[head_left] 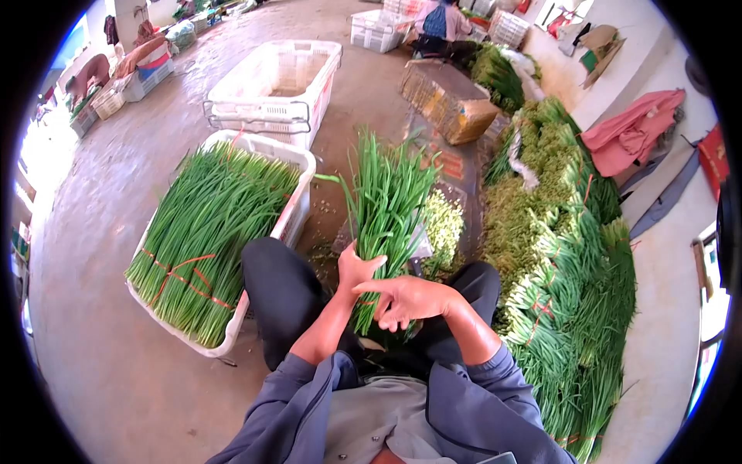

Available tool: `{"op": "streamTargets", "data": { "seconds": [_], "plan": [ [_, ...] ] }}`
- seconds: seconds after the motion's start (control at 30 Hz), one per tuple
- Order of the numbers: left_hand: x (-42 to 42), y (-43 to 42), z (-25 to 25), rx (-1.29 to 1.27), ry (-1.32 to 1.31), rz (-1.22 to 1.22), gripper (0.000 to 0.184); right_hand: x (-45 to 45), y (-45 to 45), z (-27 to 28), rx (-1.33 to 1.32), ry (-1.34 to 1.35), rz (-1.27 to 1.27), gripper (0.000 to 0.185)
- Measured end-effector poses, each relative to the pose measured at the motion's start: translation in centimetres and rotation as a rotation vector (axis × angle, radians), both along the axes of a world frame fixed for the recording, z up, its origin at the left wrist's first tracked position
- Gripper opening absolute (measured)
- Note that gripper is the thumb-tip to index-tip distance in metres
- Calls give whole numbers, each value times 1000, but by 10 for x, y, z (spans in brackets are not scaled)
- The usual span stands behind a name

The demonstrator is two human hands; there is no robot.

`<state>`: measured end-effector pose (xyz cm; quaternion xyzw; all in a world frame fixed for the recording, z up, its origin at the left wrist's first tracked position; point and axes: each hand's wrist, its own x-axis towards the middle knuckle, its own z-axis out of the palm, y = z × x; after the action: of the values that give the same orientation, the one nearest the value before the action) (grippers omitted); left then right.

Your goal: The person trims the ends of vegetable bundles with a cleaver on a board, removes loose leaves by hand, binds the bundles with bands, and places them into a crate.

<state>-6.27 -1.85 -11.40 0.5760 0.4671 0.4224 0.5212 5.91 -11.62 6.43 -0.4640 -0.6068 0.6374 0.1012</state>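
Gripped the bunch of green chives [390, 189] in the left hand [357, 267], closed around the middle, in front of the body, leaf tips pointing away. Noted the right hand [410, 298] beside the lower stalks, index finger extended towards the left hand, other fingers partly curled; could not tell of any firm hold there.

Judged slipping or fanning of the bunch possible, from any loosening of the left grip on smooth leaves. Judged bruising possible too, from over-squeezing, and uneven ends, from stalks sliding past each other.

Recorded flat, strap-like leaves, arching outward at the top, above straighter, slimmer stalks. Saw a loose pile of pale stalk pieces [444, 224] just beyond. Found, at left, a white plastic crate [297, 213] packed with long, fine chives under thin red ties [182, 267]. Found, at right, a long heap of bundled greens [587, 309], pale stems beside dark, limp leaves. Logged, farther out, stacked white crates [224, 112], slotted and rigid; a scuffed cardboard box [440, 97] with shiny tape; a pink cloth [634, 131] hanging in soft folds; and a co-worker [444, 22] near the far crates [371, 35]
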Motion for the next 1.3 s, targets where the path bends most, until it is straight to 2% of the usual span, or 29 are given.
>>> {"op": "streamTargets", "data": {
  "seconds": [0.07, 0.1, 0.13, 0.2, 0.27, 0.33, 0.43, 0.47, 0.53, 0.57, 0.63, 0.73, 0.77, 0.83, 0.93, 1.0, 1.03, 1.07, 1.13, 1.17, 1.23, 1.27, 1.3],
  "plan": [
    [1, -6, 5, 57, -94, 15, 39, 16, 8, 8, 85, 77, -328, 18],
    [-2, -9, 12, 5, -103, -4, 40, 23, 13, 26, 220, 182, -516, 12],
    [-4, -13, 17, 4, -91, -12, 39, 30, 23, 45, 367, 192, -635, 12],
    [-4, -16, 11, 76, -65, -8, 38, 49, 47, 68, 654, 47, -759, 10],
    [-4, -21, 13, 97, -68, -14, 38, 56, 66, 88, 733, 12, -789, 24],
    [-4, -24, 19, 107, -65, -22, 38, 44, 70, 114, 702, -110, -751, 26],
    [-1, -26, 17, 86, -123, -59, 38, 34, 77, 114, 591, -186, -733, 35],
    [0, -26, 15, 85, -129, -63, 38, 34, 83, 106, 560, -198, -736, 30],
    [0, -25, 15, 102, -84, -55, 39, 44, 95, 86, 464, 8, -776, 25],
    [-1, -24, 16, 101, -87, -50, 39, 51, 99, 78, 464, 5, -771, 25],
    [-4, -26, 21, 102, -55, -65, 40, 62, 101, 73, 473, 374, -904, 26],
    [-2, -26, 17, 87, -111, -62, 41, 57, 94, 84, 581, 112, -882, 26],
    [-1, -26, 16, 87, -109, -66, 41, 51, 90, 88, 581, 113, -886, 26],
    [1, -27, 18, 88, -123, -72, 41, 38, 85, 89, 629, -112, -753, 25],
    [3, -26, 12, 118, -102, -71, 43, 43, 93, 76, 455, 145, -767, 26],
    [2, -24, 10, 115, -95, -72, 43, 45, 92, 80, 373, 506, -921, 22],
    [2, -25, 10, 105, -91, -75, 42, 46, 92, 86, 423, 626, -915, 25],
    [2, -28, 9, 99, -89, -70, 42, 47, 94, 92, 482, 616, -932, 27],
    [0, -27, 16, 140, -46, -74, 44, 50, 103, 97, 727, 190, -890, 27],
    [1, -27, 15, 143, -45, -78, 44, 51, 108, 98, 730, 191, -895, 27],
    [3, -27, 13, 169, 15, -68, 45, 52, 118, 98, 892, -140, -827, 32],
    [4, -26, 12, 169, 14, -67, 45, 55, 122, 100, 893, -141, -827, 32],
    [4, -27, 12, 165, 20, -68, 44, 56, 125, 102, 1052, -388, -759, 37]
  ]
}}
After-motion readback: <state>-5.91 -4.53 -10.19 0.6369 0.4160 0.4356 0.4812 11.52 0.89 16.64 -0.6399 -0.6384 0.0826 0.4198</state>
